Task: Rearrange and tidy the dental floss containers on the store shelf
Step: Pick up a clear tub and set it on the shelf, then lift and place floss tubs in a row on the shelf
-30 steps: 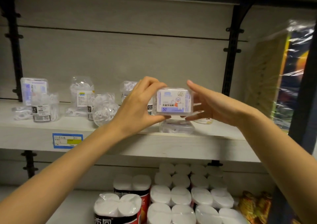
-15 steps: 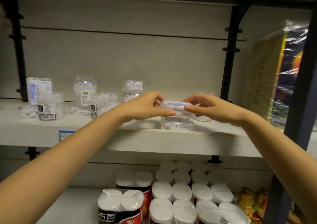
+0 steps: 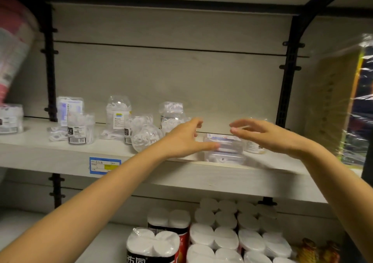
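Two flat clear floss boxes lie stacked near the front edge of the pale shelf. My left hand hovers just left of the stack with fingers spread, its thumb close to the top box. On the other side, my right hand is open above and to the right of the stack, holding nothing. More clear floss containers stand scattered along the shelf to the left, some upright, one round tub beside my left wrist. A small jar sits partly hidden behind my right hand.
A blue price label is stuck on the shelf's front edge. Black uprights flank the bay. Wrapped packs stand at the right. Rolls of tissue fill the lower shelf. The back of the shelf behind the stack is bare.
The box I held upright in both hands was turned flat and laid on the lower box. Both hands have let go and opened, and the view has shifted right.
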A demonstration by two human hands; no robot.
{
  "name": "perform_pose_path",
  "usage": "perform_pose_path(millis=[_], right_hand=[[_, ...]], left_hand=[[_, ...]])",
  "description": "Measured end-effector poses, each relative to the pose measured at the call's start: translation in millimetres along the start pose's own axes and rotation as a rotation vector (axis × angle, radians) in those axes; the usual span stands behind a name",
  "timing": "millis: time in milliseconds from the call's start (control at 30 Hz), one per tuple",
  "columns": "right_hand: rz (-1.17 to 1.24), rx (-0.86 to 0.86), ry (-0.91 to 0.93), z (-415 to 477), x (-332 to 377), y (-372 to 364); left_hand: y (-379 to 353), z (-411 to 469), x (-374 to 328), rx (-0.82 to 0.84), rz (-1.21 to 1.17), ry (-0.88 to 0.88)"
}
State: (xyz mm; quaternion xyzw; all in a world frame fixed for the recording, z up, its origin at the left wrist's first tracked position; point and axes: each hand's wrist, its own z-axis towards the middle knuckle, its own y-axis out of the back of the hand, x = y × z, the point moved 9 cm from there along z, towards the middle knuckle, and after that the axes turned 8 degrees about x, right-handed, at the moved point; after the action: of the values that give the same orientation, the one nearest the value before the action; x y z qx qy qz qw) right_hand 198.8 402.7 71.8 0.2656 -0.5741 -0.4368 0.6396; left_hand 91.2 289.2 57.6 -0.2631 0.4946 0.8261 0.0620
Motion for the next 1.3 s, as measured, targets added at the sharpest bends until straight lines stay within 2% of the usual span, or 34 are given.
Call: perform_pose_path(millis=[133,200,433,600,767,867,967,1033,1100,1233,1300], right_hand=[[-0.102,-0.285,0.089,28,40,35],[-0.170,-0.312,0.091,54,58,35],[-0.429,-0.274,-0.222,149,80,10],[-0.439,-0.225,-0.356,177,78,-9],[-0.434,-0.202,-0.360,190,79,-22],[-0.402,-0.290,-0.312,189,90,-12],[-0.273,-0.382,-0.186,178,105,11],[0.029,-0.317,-0.098,166,108,19],[0.295,-0.162,-0.057,147,106,13],[0.557,0.175,-0.064,105,96,-16],[0.637,0.284,-0.079,86,93,-30]], left_hand=[[67,-30,-18,-0.416,0.119,-0.188],[97,-41,-10,-0.498,0.166,-0.173],[136,-59,49,-0.515,0.144,0.036],[135,-67,70,-0.499,0.130,0.089],[134,-70,81,-0.480,0.125,0.090],[137,-71,82,-0.512,0.110,0.069],[142,-71,65,-0.567,0.132,-0.054],[143,-72,48,-0.593,0.244,-0.150],[140,-71,31,-0.585,0.351,-0.242],[130,-75,6,-0.580,0.495,-0.400],[121,-79,-4,-0.562,0.527,-0.477]])
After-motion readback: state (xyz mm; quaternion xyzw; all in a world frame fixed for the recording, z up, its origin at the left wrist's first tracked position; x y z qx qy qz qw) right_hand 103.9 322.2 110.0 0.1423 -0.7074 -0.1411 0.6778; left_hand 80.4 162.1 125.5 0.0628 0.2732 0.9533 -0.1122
